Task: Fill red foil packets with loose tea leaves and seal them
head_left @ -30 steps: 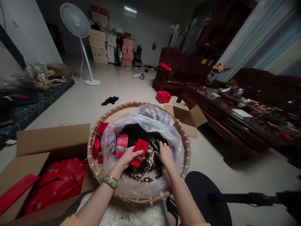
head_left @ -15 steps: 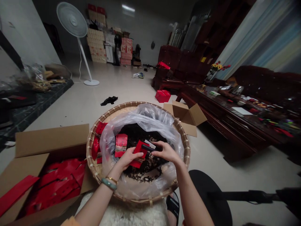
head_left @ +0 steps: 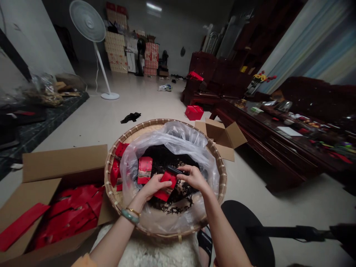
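Note:
My left hand (head_left: 154, 187) grips a red foil packet (head_left: 167, 184) low over the loose dark tea leaves (head_left: 164, 158). My right hand (head_left: 194, 178) pinches a slim black object (head_left: 175, 170), whose tip lies at the packet's upper edge. The leaves fill a clear plastic bag (head_left: 172, 139) lined inside a woven bamboo tray (head_left: 111, 174). Another red packet with a printed picture (head_left: 145, 170) stands in the leaves to the left of my hands. More red packets (head_left: 115, 168) lie against the bag's left side.
An open cardboard box (head_left: 63, 163) of flat red sheets (head_left: 69, 213) sits left of the tray. Behind the tray are a smaller open box (head_left: 219, 133) and a red box (head_left: 194, 112). A cluttered dark wooden table (head_left: 264, 129) runs along the right.
The black object has swung from above the leaves to the packet's upper edge, and my right hand has moved left with it. The red packet stays in my left hand.

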`<action>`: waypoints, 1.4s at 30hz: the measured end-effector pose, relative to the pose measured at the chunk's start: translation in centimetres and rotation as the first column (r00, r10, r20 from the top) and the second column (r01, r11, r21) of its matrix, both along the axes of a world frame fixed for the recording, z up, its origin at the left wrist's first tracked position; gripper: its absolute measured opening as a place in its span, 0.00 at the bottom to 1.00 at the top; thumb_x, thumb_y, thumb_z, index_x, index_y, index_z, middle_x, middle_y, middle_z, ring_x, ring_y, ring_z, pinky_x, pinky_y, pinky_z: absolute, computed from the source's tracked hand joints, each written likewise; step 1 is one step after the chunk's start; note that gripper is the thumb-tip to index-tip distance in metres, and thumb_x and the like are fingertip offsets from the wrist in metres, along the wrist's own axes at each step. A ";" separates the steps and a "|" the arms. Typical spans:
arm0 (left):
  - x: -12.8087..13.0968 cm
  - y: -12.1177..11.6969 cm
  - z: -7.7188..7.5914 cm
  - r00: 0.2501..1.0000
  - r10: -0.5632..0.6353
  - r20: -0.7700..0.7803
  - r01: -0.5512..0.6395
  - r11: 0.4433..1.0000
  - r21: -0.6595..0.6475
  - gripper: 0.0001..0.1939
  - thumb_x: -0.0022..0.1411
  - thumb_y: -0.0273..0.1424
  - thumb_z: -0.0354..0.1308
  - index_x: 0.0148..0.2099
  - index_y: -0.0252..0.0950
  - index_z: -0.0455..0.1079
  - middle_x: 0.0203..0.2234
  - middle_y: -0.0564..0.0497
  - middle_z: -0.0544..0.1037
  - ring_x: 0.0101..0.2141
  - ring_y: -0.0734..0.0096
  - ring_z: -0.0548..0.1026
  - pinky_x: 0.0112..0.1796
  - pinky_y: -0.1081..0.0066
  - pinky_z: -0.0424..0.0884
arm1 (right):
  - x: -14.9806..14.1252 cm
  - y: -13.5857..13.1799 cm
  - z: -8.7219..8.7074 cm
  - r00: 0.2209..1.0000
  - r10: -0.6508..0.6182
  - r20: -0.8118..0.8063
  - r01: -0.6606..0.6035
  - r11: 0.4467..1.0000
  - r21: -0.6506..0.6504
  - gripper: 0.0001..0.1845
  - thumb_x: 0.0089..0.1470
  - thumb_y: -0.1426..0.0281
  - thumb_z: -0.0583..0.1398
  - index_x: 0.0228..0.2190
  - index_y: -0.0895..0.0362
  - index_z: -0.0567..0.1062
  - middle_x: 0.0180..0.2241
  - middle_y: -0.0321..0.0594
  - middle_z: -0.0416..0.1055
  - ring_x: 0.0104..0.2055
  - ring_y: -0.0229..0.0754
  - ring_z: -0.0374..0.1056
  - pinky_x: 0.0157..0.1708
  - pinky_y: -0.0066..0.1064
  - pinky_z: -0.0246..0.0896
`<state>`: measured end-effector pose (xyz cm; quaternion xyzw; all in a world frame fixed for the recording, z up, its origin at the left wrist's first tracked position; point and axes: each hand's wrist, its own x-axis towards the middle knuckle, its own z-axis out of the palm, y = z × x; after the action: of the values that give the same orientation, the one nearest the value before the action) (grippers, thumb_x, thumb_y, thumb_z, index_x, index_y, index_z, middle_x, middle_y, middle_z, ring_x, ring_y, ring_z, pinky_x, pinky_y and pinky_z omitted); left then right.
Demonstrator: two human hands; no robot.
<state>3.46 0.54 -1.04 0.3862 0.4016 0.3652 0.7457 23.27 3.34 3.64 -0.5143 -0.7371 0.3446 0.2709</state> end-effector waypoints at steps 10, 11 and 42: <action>0.3 2.4 1.0 0.979 0.104 0.178 -0.098 0.994 -0.044 0.21 0.55 0.43 0.59 0.44 0.31 0.71 0.29 0.45 0.79 0.26 0.68 0.77 0.27 0.71 0.74 | -0.3 0.5 -0.7 1.000 0.030 -0.007 -0.030 0.999 -0.042 0.14 0.47 0.66 0.63 0.38 0.56 0.79 0.37 0.42 0.76 0.40 0.47 0.70 0.41 0.35 0.60; 0.5 2.6 1.0 0.977 0.121 0.174 -0.112 0.992 -0.060 0.21 0.55 0.43 0.59 0.42 0.30 0.71 0.27 0.45 0.79 0.25 0.69 0.76 0.27 0.71 0.73 | -0.3 0.5 -0.8 0.999 0.030 -0.010 -0.031 0.999 -0.042 0.14 0.47 0.66 0.63 0.38 0.56 0.79 0.37 0.42 0.76 0.40 0.47 0.70 0.41 0.35 0.60; 0.5 3.1 0.5 0.978 0.177 0.115 -0.177 0.984 -0.004 0.22 0.48 0.45 0.64 0.36 0.30 0.72 0.24 0.50 0.77 0.23 0.73 0.73 0.27 0.74 0.69 | -0.8 1.0 -2.1 0.998 0.043 0.040 -0.044 0.999 0.027 0.15 0.47 0.65 0.62 0.39 0.56 0.78 0.33 0.41 0.75 0.35 0.45 0.69 0.36 0.32 0.59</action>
<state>3.97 3.59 -0.53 0.3298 0.3898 0.4529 0.7309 22.44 4.30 1.57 -0.5011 -0.7581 0.3298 0.2559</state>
